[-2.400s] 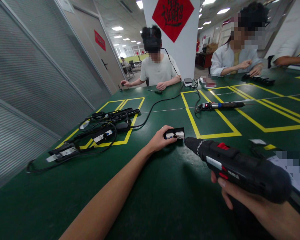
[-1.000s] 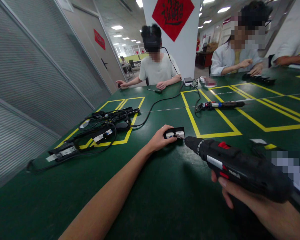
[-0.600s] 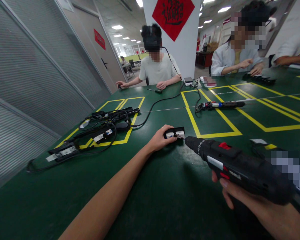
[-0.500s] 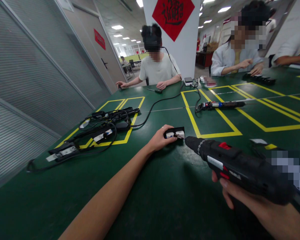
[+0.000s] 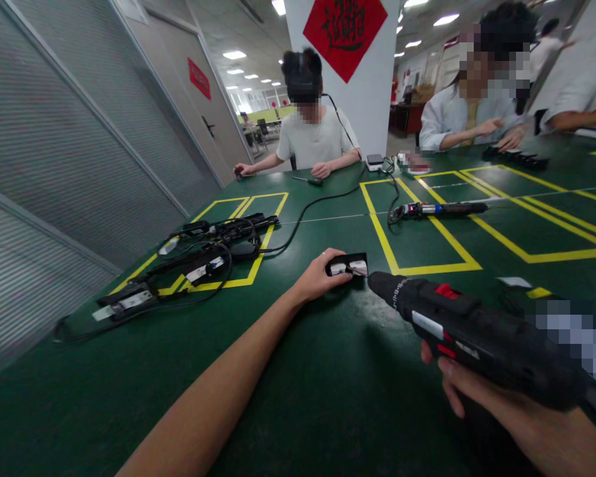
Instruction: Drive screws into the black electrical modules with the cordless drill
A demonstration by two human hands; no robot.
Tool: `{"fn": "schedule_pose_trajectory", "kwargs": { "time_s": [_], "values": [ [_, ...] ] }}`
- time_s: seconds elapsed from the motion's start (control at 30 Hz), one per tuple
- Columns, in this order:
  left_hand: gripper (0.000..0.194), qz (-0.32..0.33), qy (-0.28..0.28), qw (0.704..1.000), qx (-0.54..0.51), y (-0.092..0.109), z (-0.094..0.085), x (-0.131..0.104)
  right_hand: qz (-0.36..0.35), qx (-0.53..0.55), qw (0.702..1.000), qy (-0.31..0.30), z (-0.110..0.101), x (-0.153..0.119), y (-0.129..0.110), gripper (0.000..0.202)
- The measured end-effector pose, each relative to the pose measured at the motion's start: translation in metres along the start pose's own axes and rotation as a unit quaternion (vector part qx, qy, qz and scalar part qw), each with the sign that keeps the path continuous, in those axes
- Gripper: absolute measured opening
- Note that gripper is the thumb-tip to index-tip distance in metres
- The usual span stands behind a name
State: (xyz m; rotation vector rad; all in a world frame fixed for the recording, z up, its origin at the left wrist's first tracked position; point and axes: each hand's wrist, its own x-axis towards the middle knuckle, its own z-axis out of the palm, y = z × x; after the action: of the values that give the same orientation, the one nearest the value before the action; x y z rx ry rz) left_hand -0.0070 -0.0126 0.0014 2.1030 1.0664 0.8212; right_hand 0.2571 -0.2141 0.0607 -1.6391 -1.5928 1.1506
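Observation:
My left hand (image 5: 322, 275) is closed around a small black part (image 5: 360, 258) with white pieces inside, holding it on the green table (image 5: 328, 371). In my right hand (image 5: 506, 411) is a black power drill (image 5: 457, 321) with red switches, gripped below its body. The drill's chuck points left at the black part, with its front end close to the part's right side. Whether the bit touches the part I cannot tell. My right fingers are partly hidden under the drill.
Black assemblies with cables (image 5: 218, 248) lie to the left within yellow tape. Beyond the drill lies a rod-shaped device (image 5: 442, 209) with a cable. A screwdriver (image 5: 308, 179) is near one co-worker (image 5: 310, 136) across the table; another co-worker (image 5: 471, 119) sits at the right.
Almost nothing differs. Both hands, the drill and the black part stay in nearly the same place.

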Motion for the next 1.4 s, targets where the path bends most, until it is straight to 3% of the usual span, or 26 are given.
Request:
{"fn": "schedule_pose_trajectory", "kwargs": {
  "time_s": [0.3, 0.43, 0.73, 0.9, 1.4],
  "values": [
    [0.049, 0.009, 0.002, 1.0, 0.007, 0.0, 0.0, 0.0, -0.043, -0.029, 0.998, 0.033, 0.0, -0.002, -0.01, 0.034],
    [0.05, 0.016, 0.001, 1.0, 0.007, 0.0, 0.0, 0.0, -0.054, -0.025, 0.996, 0.062, 0.003, 0.001, -0.019, 0.024],
    [0.054, 0.019, -0.001, 1.0, 0.015, -0.002, 0.0, 0.0, -0.052, -0.021, 0.996, 0.062, 0.004, -0.002, -0.019, 0.028],
    [0.053, 0.017, 0.0, 1.0, 0.018, -0.002, 0.001, 0.0, -0.025, -0.04, 0.999, 0.016, 0.004, -0.002, -0.018, 0.043],
    [0.052, 0.022, -0.005, 1.0, 0.021, 0.001, 0.0, 0.001, 0.027, -0.035, 0.999, 0.026, 0.004, 0.001, -0.025, 0.03]
  ]
}}
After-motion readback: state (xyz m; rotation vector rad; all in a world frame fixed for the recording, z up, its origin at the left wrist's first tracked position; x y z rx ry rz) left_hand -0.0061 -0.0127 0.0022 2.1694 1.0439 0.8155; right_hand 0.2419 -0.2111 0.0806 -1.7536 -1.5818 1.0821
